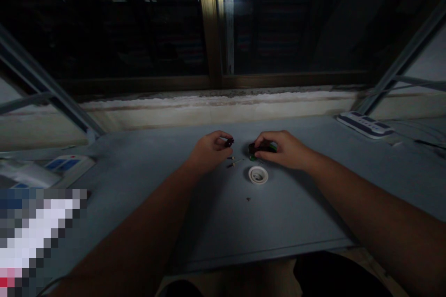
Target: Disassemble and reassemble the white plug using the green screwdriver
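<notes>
The step in hand looks like sorting or fitting tiny parts: the left hand (209, 150) pinches a small dark piece (229, 142) at its fingertips, and the right hand (284, 148) curls over a dark and green part (262, 148) pressed to the grey table (174, 171). Loose pins (235, 162) lie just below the left fingertips and a white ring (258, 175) just below the right fingers, so any next move seems to call for a fine, steady pinch in dim light

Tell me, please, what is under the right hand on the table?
Under the right hand a dark part with green on it shows at the fingertips. The palm covers the rest, so its whole shape cannot be seen.
</notes>
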Action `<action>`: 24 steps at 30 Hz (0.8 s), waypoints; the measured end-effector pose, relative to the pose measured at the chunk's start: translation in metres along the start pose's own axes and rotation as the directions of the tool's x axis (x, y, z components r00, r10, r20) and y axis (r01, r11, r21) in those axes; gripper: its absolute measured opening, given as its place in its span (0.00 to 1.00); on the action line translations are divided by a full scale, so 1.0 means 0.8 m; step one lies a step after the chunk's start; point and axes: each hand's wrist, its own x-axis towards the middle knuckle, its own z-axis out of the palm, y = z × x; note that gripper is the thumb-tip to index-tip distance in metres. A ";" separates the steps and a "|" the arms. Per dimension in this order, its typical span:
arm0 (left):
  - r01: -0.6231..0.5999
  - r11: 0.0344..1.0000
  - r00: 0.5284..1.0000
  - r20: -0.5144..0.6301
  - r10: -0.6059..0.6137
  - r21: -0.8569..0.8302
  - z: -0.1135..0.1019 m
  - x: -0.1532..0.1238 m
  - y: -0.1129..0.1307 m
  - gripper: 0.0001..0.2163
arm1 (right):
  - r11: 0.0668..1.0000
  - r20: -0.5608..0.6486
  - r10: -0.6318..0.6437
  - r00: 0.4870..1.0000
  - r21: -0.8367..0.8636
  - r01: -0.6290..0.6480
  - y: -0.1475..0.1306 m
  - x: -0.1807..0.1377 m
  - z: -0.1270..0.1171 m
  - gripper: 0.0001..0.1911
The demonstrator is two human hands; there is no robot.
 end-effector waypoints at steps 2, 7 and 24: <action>-0.003 1.000 1.000 -0.007 0.003 0.020 0.000 0.000 -0.001 0.18 | 1.000 -0.004 -0.004 1.000 -0.006 0.004 0.001 0.000 0.000 0.07; 0.028 0.993 0.999 -0.021 -0.025 0.117 -0.001 0.004 -0.006 0.17 | 0.998 -0.038 -0.004 0.999 -0.059 0.002 0.004 0.000 -0.001 0.09; 0.029 0.893 1.000 -0.007 -0.028 0.449 -0.021 -0.003 -0.009 0.10 | 0.943 -0.097 0.030 0.995 -0.326 -0.061 0.036 0.009 0.018 0.06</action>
